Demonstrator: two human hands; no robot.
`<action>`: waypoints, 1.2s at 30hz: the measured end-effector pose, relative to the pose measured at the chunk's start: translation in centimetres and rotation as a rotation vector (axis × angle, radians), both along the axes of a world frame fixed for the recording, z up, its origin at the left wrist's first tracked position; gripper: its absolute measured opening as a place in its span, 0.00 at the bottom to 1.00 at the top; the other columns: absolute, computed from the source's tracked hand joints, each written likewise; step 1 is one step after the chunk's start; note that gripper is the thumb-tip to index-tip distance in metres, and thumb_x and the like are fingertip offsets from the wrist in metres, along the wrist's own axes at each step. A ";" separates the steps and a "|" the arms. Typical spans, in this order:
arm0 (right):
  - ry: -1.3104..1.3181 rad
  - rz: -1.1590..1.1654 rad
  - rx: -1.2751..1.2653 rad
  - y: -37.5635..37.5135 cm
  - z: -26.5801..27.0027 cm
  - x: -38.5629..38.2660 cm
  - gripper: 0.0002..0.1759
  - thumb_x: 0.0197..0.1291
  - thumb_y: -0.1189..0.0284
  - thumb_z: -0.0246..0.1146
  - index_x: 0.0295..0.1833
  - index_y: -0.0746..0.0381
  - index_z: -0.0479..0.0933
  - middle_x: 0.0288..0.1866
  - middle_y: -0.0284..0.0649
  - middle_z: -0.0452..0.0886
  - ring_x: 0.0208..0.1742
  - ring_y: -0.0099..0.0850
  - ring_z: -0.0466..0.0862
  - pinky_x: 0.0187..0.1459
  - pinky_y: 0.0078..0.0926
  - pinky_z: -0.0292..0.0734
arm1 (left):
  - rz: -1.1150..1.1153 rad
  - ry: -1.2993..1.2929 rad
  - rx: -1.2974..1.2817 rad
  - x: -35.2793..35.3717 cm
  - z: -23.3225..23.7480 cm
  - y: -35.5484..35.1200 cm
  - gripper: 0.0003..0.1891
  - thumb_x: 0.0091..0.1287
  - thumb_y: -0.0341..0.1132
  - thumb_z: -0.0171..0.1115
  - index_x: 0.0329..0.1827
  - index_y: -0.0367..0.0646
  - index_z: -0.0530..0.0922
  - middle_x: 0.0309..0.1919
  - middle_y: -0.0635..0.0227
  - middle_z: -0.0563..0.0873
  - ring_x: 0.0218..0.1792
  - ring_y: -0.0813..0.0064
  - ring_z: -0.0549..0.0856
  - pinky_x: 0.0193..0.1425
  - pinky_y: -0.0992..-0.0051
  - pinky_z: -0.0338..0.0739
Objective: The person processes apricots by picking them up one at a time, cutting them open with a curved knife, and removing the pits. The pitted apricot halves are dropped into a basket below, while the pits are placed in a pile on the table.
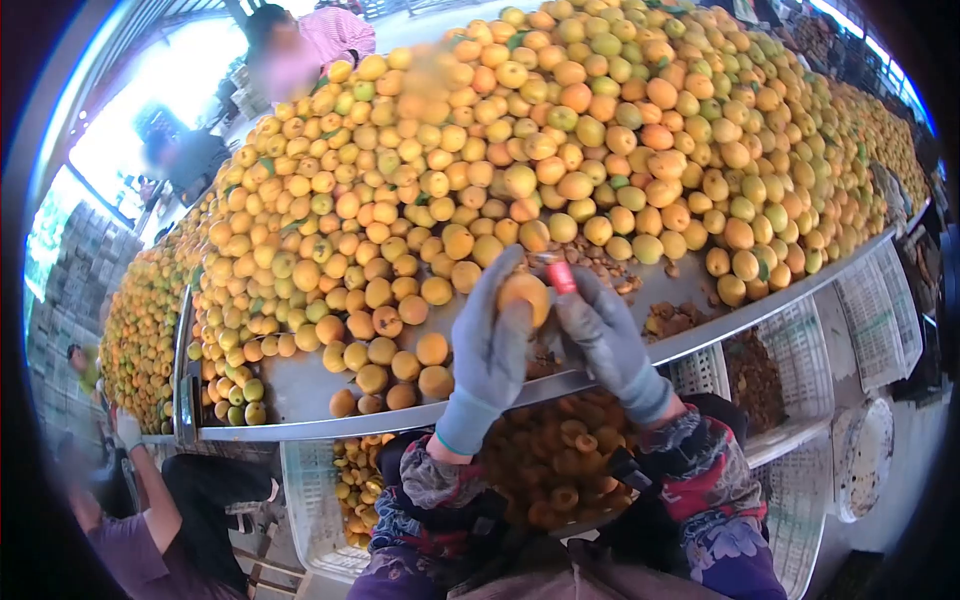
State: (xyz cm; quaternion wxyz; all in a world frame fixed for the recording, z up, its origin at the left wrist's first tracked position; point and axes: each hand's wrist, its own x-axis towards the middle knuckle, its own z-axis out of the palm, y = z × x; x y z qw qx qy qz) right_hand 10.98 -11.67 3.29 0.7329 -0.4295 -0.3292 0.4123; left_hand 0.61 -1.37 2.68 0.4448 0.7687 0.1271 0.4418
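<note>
My left hand (484,350), in a grey glove, is closed around one orange-yellow apricot (524,296) above the front edge of the metal table. Close beside it, my gloved right hand (612,338) grips a small tool with a red handle (561,278); the tip by the apricot is too small to make out. Behind both hands rises a large heap of whole apricots (600,140). Brown pits or scraps (672,320) lie on the tabletop to the right of my hands. Below, between my knees, many opened apricots (555,465) are piled in a container largely hidden by my arms.
The table's raised metal rim (330,430) runs across in front of me. A white crate (310,500) holds fruit at lower left; another crate (805,350) with brown scraps stands right. A co-worker in purple (140,550) sits left, and a person in pink (335,35) is beyond the heap.
</note>
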 end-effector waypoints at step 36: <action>-0.466 -0.216 -0.115 0.6 -2.1 0.0 0.15 0.63 0.65 0.62 0.48 0.66 0.75 0.38 0.32 0.81 0.36 0.18 0.78 0.35 0.18 0.74 | -0.069 0.063 -1.243 0.2 0.3 -2.0 0.25 0.70 0.58 0.46 0.51 0.46 0.75 0.40 0.69 0.82 0.35 0.75 0.81 0.43 0.75 0.76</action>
